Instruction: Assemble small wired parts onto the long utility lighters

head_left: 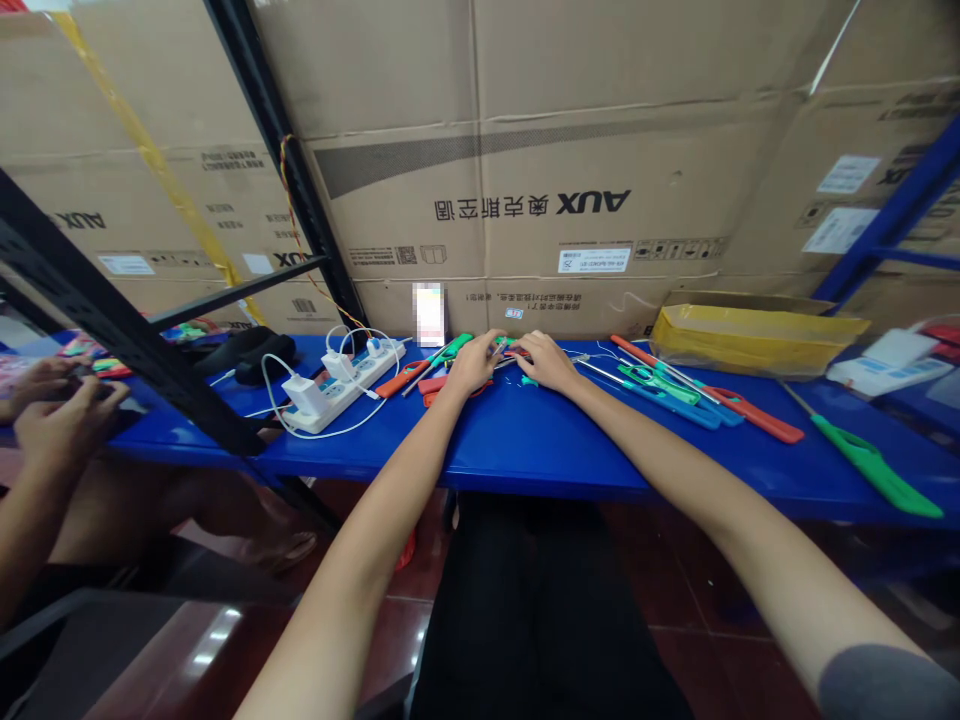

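Note:
My left hand is over the far side of the blue table, fingers closed at a small part I cannot make out. Close beside it, my right hand bends inward with its fingers curled down, and what they grip is hidden. Bits of red and green plastic and a thin metal rod show between the hands. Left of them lie an orange stick lighter and a green stick lighter. To the right are red, blue and green stick lighters with long metal tubes.
A white power strip with plugged chargers and cables sits at the left. A phone leans at the back against a large cardboard box. A yellow-taped carton stands back right. Another person's hands work beyond the black post.

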`<state>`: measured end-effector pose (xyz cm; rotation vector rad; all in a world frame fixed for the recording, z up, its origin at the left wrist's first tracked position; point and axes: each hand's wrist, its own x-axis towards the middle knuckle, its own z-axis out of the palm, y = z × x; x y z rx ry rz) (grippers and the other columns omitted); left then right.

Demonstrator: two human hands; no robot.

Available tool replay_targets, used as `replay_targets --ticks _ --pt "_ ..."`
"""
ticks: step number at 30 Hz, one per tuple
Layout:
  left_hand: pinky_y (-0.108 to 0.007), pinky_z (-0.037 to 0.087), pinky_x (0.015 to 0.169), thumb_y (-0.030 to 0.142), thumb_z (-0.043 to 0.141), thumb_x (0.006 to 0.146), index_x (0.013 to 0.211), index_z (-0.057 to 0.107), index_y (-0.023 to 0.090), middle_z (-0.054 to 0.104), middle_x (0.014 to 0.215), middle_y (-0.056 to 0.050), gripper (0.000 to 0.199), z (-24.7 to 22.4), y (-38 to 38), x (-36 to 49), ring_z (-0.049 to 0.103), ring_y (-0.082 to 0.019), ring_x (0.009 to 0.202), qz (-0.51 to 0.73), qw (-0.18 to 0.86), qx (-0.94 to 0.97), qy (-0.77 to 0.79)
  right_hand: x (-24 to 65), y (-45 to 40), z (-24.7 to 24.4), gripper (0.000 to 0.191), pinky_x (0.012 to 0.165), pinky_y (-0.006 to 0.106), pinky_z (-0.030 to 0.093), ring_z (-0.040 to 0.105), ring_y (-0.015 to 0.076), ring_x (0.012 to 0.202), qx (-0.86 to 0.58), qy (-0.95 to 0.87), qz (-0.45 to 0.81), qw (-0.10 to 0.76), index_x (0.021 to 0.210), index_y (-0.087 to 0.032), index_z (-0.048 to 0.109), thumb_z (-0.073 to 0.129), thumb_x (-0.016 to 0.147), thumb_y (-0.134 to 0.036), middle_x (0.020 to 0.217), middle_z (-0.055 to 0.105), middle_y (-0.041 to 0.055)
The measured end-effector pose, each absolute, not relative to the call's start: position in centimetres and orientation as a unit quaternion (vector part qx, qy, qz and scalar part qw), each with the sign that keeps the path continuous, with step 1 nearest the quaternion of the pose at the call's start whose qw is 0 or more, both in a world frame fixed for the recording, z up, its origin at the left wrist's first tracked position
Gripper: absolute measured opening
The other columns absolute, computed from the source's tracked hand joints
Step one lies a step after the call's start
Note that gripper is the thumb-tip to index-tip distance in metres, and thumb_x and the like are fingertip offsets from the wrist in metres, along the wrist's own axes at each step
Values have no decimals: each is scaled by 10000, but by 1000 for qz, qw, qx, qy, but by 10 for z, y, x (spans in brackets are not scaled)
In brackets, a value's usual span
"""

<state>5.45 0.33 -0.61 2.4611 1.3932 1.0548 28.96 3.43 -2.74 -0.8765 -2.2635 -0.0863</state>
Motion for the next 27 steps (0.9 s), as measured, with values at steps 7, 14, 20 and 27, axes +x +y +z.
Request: replay_targets --ticks 7,14,20,27 --pt "-350 626 979 126 704 1034 1479 683 210 843 1177 -96 454 -7 4 56 806 -253 993 354 64 818 448 284 33 -28 215 1080 541 575 694 356 1164 -337 -864 -22 373 1260 -226 810 667 1120 -305 1224 833 153" --pt "-343 617 971 144 724 1032 1467 688 235 845 1186 -77 446 -6 4 55 799 -250 1019 345 60 828 437 282 39 -30 186 1077 536 589 720 352 1158 -359 -828 33 430 1177 -249 835 697 1115 -357 1200 857 135" --pt "-351 611 978 165 714 1051 1410 707 235 853 1187 -80 365 -3 1 57 802 -264 1046 335 58 830 442 280 38 -27 223 1039 507 595 737 331 1079 -362 -810 60 457 1099 -271 848 699 1129 -435 1140 871 108" --pt "-377 616 1004 165 765 1034 1229 729 228 849 1185 -98 208 -1 -1 56 797 -275 1076 344 54 826 444 278 37 -26 196 1032 492 597 756 324 1075 -361 -803 78 467 1061 -256 833 710 1109 -401 1137 877 111"
